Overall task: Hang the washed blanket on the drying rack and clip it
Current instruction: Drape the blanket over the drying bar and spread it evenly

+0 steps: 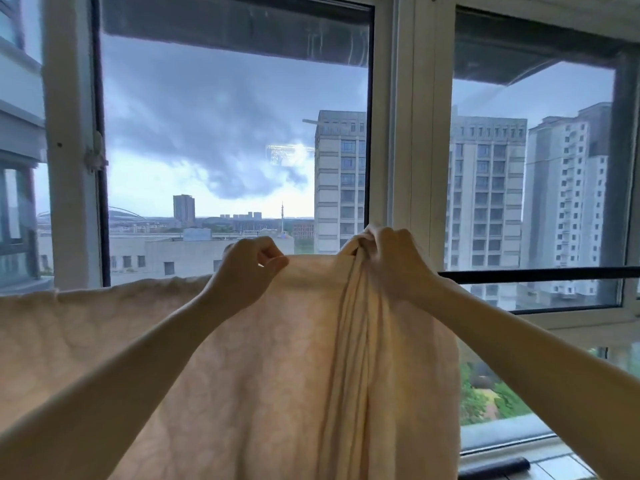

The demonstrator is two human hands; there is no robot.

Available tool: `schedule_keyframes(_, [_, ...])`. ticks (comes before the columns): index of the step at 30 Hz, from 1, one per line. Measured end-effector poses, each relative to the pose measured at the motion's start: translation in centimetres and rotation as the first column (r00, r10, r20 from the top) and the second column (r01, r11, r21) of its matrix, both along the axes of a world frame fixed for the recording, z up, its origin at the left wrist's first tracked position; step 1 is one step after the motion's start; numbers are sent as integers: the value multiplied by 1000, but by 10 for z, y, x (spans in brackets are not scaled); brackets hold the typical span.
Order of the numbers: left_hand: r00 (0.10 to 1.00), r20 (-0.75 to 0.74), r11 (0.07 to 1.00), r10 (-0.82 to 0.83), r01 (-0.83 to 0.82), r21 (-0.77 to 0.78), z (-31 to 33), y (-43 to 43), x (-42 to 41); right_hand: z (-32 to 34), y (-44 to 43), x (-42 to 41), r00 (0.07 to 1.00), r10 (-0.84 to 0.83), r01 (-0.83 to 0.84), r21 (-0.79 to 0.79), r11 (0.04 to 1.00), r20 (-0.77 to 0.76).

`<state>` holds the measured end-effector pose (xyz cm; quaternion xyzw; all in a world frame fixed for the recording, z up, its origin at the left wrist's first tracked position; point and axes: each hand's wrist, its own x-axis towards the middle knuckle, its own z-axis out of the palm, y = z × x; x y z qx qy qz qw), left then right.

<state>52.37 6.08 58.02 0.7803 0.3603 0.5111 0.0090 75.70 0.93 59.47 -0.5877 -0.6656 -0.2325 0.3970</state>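
two bare forearms reach up and away from the person, one from each lower corner. the left hand point(249, 268) has its fingers curled in, thumb and forefinger pinching the top edge of the blanket point(277, 375). the right hand point(394, 261) is closed in a fist round a thick gather of the cloth, holding it a little higher than the left, so long folds drop straight down from the grip.

the blanket is pale cream with a faint raised pattern. it hangs like a curtain in front of the person, its top edge running from the far left across to the hands, and its right side falls just below the right wrist. daylight glows through it.

to the right of the fist a black rod point(536, 273) runs level and bare to the edge of view; the blanket's top edge lies along the same line. low on the right a dark tube point(495, 467) lies on the tiled sill.

behind stands a white window frame point(412, 133) with a latch point(95, 157) on its left post. through the glass are pale grey towers point(485, 188), lower roofs, and a heavy storm-blue sky point(207, 116).
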Motion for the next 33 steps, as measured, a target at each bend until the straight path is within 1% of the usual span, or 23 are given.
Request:
schedule_keyframes(4, [994,12,994,110,-111,25,0,-6,7,16,-3,24,998,58,-58,52,997,2])
schedule_keyframes(5, [988,7,987,151,-152,55,-1,-7,9,18,-3,28,998,64,-64,53,997,14])
schedule_keyframes(8, [958,-17,935,287,-277,221,-12,-10,13,20,-11,45,995,81,-83,30,996,56])
schedule_keyframes(9, [944,-13,919,331,-319,233,-15,-12,11,19,-14,54,996,76,-77,23,997,55])
schedule_keyframes(12, [889,10,873,457,-451,186,-20,-16,3,16,-22,86,999,39,-39,27,999,30])
schedule_keyframes(14, [863,-40,852,504,-490,183,-18,-22,8,9,-26,100,999,40,-40,23,999,35])
schedule_keyframes(16, [892,-96,890,442,-423,173,-13,-30,27,3,-29,102,997,53,-55,21,998,53])
schedule_keyframes(18, [939,-184,952,292,-266,153,-11,-39,54,1,-29,100,996,76,-77,21,997,56])
schedule_keyframes(20, [957,-254,986,138,-109,124,-10,-47,82,3,-29,97,993,109,-110,19,994,48])
schedule_keyframes(21, [962,-261,993,79,-52,106,-10,-48,95,3,-28,96,992,119,-120,19,993,46])
schedule_keyframes(23, [976,-219,997,8,9,77,-11,-48,113,2,-27,96,991,124,-125,24,992,42])
schedule_keyframes(26, [993,-117,999,-12,18,49,-9,-43,120,1,-25,103,994,104,-105,41,994,34])
schedule_keyframes(28, [997,-80,999,-3,6,33,-7,-40,113,2,-23,109,995,98,-99,44,994,31])
schedule_keyframes(31, [994,-68,995,83,-79,54,-5,-35,96,9,-23,115,997,69,-71,59,996,31])
schedule_keyframes(33, [987,-34,985,157,-154,79,-5,-30,83,15,-23,120,999,35,-36,82,996,13])
